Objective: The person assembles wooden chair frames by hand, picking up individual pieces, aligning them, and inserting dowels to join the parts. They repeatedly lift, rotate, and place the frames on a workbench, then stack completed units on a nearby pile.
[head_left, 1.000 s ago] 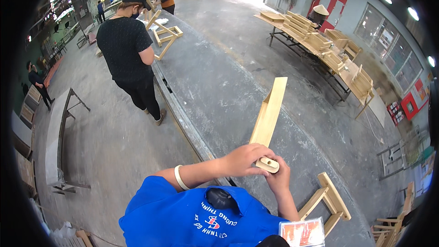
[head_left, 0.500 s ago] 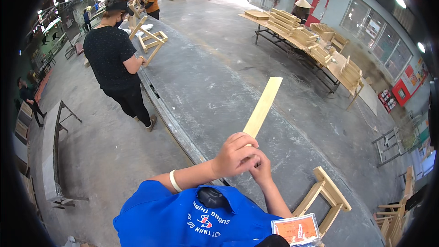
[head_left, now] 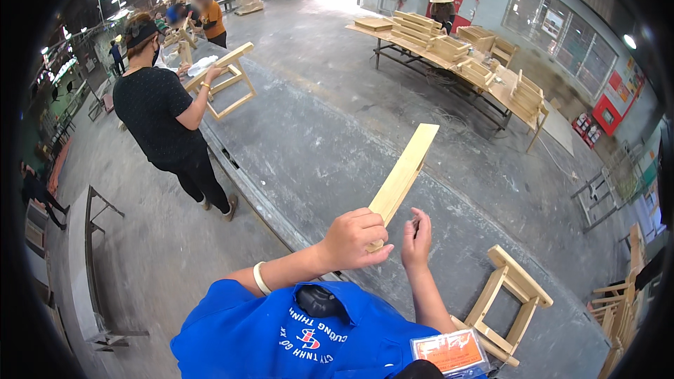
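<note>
My left hand (head_left: 354,240) is closed around the lower end of a pale, flat wooden board (head_left: 404,177). The board slants up and away to the right, above the grey table (head_left: 316,161). Just right of the board's lower end is my right hand (head_left: 417,242), raised and apart from it. Its fingers point upward, with nothing seen in them. A small wooden frame (head_left: 507,303) of jointed bars rests on the table beyond my right forearm.
A person in black (head_left: 158,102) stands at the table's left edge, handling a wooden frame (head_left: 228,84). Across the floor, a long workbench (head_left: 365,31) carries stacked wooden frames. More wooden pieces (head_left: 618,316) stand at the far right, and a grey bench (head_left: 78,267) at the left.
My right hand has come off the board and moved right, its fingers opening. The board has turned, showing its edge. The person in black has lifted a wooden frame.
</note>
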Demonstrator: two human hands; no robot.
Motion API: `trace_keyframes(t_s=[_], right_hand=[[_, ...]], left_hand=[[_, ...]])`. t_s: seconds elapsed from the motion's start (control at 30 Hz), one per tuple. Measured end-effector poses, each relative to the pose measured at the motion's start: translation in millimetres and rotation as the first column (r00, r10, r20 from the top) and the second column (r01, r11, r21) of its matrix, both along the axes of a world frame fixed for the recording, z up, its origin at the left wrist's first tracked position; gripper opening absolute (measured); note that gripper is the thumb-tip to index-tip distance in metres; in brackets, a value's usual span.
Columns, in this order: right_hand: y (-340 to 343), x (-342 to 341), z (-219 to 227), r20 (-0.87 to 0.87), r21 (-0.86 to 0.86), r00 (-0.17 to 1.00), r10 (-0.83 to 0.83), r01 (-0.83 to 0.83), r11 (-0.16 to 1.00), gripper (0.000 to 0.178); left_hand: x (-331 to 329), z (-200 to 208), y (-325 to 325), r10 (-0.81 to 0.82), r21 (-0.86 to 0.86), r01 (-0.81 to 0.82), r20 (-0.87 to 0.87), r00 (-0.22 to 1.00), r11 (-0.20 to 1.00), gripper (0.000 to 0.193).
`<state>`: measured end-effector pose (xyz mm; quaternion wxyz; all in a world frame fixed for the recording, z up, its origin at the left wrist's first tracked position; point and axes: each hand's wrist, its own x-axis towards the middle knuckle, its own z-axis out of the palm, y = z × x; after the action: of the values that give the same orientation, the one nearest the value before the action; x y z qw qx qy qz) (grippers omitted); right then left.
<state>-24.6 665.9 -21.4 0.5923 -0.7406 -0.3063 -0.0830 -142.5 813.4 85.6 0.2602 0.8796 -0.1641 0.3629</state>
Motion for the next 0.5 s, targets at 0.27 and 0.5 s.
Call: trace_keyframes(t_s=[0.27,0.5], right_hand=[[42.7,-15.8,-10.4,0.108,0.115,0.994,-0.021,0.009,0.993,0.038],[51.2,-29.0,-11.8,-0.216,0.252,0.971,0.101,-0.044,0.967,0.037]], left_hand=[[8.0,-1.9,25.8,-0.068,-0.056,0.071,0.050,0.996,0.996,0.015],[7.7,2.8,39.2,-0.092,-0.062,0.094,0.037,0.995,0.994,0.016]])
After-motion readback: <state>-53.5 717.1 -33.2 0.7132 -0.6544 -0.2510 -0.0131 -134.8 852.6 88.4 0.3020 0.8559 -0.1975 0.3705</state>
